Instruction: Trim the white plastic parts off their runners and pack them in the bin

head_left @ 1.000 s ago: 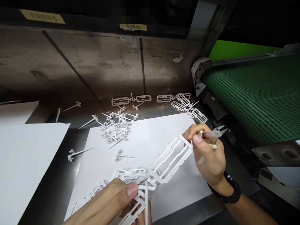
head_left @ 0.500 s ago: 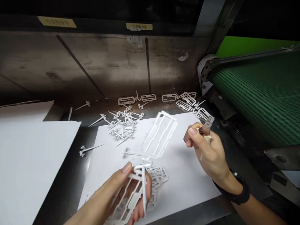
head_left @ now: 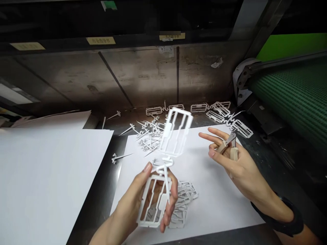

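My left hand (head_left: 133,195) is closed around a white plastic sprue (head_left: 163,203) that carries two slotted rectangular frames joined by a curved runner and a thin spike. One frame lies across the palm; the other stands up beyond the fingertips. In my right hand (head_left: 241,170) rests a pair of nippers (head_left: 232,137) with pale grips, jaws hidden in the hand, two fingers stretched out past it. Below the left hand is a pile of loose white frames (head_left: 185,195) on a white sheet (head_left: 217,194).
Trimmed sprue stems (head_left: 150,136) lie heaped at the sheet's back left. More whole sprues (head_left: 219,112) rest along the metal back wall (head_left: 153,78). Stacked white sheets (head_left: 51,180) stand at the left, and a green conveyor belt (head_left: 293,85) runs at the right.
My left hand has raised and tilted the sprue more upright. The fingers of my right hand have spread and the nippers' handles have swung apart. The view has shifted left.
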`<act>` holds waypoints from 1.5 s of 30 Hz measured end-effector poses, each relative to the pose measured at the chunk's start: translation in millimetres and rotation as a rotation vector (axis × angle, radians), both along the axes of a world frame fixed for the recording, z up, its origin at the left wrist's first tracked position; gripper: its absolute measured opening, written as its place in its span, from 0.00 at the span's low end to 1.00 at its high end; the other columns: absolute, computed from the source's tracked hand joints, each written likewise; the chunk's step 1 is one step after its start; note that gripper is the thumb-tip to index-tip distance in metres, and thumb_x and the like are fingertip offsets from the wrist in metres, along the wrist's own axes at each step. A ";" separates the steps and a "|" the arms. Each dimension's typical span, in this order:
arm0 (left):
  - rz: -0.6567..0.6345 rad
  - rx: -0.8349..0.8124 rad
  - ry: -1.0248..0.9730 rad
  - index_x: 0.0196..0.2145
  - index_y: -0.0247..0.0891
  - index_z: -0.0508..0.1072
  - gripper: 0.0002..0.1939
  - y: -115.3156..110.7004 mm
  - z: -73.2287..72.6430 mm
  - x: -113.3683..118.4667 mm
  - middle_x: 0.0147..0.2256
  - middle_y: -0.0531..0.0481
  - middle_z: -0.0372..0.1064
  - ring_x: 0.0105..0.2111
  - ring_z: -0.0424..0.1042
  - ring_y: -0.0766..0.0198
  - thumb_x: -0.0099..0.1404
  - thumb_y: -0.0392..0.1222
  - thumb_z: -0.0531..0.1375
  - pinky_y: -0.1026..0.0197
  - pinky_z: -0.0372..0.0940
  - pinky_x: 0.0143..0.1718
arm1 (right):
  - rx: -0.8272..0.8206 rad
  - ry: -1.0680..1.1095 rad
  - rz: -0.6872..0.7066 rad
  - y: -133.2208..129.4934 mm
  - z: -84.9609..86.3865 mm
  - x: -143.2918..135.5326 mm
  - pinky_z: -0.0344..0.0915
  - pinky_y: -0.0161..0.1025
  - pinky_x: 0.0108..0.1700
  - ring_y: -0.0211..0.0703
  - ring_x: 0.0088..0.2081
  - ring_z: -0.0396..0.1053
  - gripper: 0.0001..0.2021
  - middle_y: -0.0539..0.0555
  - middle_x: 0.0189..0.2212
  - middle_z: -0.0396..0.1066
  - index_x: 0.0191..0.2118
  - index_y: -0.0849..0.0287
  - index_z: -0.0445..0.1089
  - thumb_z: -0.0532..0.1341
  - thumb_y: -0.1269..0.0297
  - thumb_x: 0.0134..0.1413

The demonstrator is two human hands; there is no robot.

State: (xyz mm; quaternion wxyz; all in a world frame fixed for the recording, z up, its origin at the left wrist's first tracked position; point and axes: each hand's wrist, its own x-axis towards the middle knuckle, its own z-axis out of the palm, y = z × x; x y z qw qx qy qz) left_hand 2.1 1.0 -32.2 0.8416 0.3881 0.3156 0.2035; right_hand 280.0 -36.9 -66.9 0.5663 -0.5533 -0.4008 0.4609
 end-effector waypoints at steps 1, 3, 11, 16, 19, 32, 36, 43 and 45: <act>0.024 -0.018 -0.046 0.35 0.33 0.79 0.34 1.8 0.4 -0.8 0.26 0.46 0.71 0.22 0.72 0.62 0.76 0.70 0.56 0.64 0.69 0.24 | -0.013 0.027 0.026 0.8 0.4 0.2 0.67 0.43 0.57 0.48 0.54 0.73 0.26 0.54 0.58 0.77 0.68 0.44 0.72 0.74 0.54 0.69; 0.071 -0.044 -0.121 0.36 0.33 0.79 0.31 4.3 0.9 -2.7 0.26 0.47 0.70 0.22 0.72 0.62 0.77 0.67 0.57 0.64 0.69 0.23 | -0.034 0.079 0.071 2.0 0.2 0.2 0.68 0.42 0.56 0.48 0.52 0.73 0.20 0.55 0.56 0.79 0.62 0.48 0.77 0.73 0.52 0.70; 0.378 0.162 -0.060 0.43 0.37 0.77 0.22 3.8 2.3 6.4 0.32 0.50 0.70 0.26 0.67 0.65 0.81 0.59 0.56 0.63 0.67 0.29 | -0.080 0.287 0.132 0.7 -3.7 2.6 0.63 0.37 0.37 0.41 0.31 0.57 0.22 0.46 0.27 0.57 0.31 0.54 0.65 0.69 0.49 0.73; 0.410 0.294 0.088 0.46 0.43 0.71 0.21 10.4 -2.8 6.3 0.34 0.56 0.64 0.28 0.58 0.69 0.72 0.61 0.70 0.68 0.61 0.29 | -0.200 0.065 0.361 -2.4 -1.3 5.4 0.65 0.40 0.54 0.46 0.52 0.68 0.15 0.50 0.48 0.71 0.55 0.46 0.75 0.73 0.51 0.69; 0.254 0.442 0.275 0.46 0.42 0.73 0.19 11.1 -4.1 2.0 0.35 0.55 0.67 0.33 0.64 0.65 0.68 0.50 0.76 0.66 0.64 0.35 | -0.098 -0.154 0.399 -4.1 1.2 1.9 0.65 0.43 0.57 0.49 0.51 0.72 0.13 0.52 0.46 0.76 0.51 0.49 0.78 0.64 0.47 0.77; 0.214 0.997 0.490 0.42 0.41 0.83 0.06 -0.4 -8.1 14.3 0.35 0.54 0.81 0.35 0.79 0.64 0.78 0.45 0.68 0.66 0.67 0.38 | 0.124 -0.684 0.357 -17.7 0.8 -20.0 0.62 0.41 0.35 0.45 0.32 0.65 0.06 0.50 0.34 0.73 0.41 0.51 0.74 0.64 0.71 0.66; 0.113 1.010 0.496 0.39 0.39 0.81 0.09 -1.8 -12.4 12.9 0.32 0.55 0.77 0.31 0.73 0.66 0.78 0.45 0.67 0.67 0.65 0.35 | 0.101 -0.718 0.364 -17.2 -1.8 -21.7 0.64 0.41 0.35 0.44 0.32 0.67 0.07 0.49 0.34 0.76 0.41 0.52 0.76 0.64 0.72 0.64; 0.008 0.968 0.474 0.39 0.39 0.79 0.15 -2.6 -11.2 13.4 0.32 0.54 0.76 0.31 0.73 0.66 0.81 0.51 0.63 0.65 0.63 0.34 | 0.060 -0.741 0.387 -19.3 -2.3 -22.7 0.63 0.40 0.34 0.43 0.29 0.68 0.05 0.48 0.29 0.75 0.39 0.52 0.77 0.66 0.71 0.63; -0.019 0.939 0.445 0.41 0.39 0.81 0.16 -3.1 -10.4 13.3 0.35 0.51 0.79 0.33 0.76 0.63 0.82 0.50 0.60 0.65 0.65 0.35 | 0.042 -0.740 0.393 -19.8 -2.3 -23.1 0.61 0.40 0.33 0.43 0.27 0.65 0.06 0.47 0.25 0.71 0.35 0.52 0.76 0.66 0.71 0.63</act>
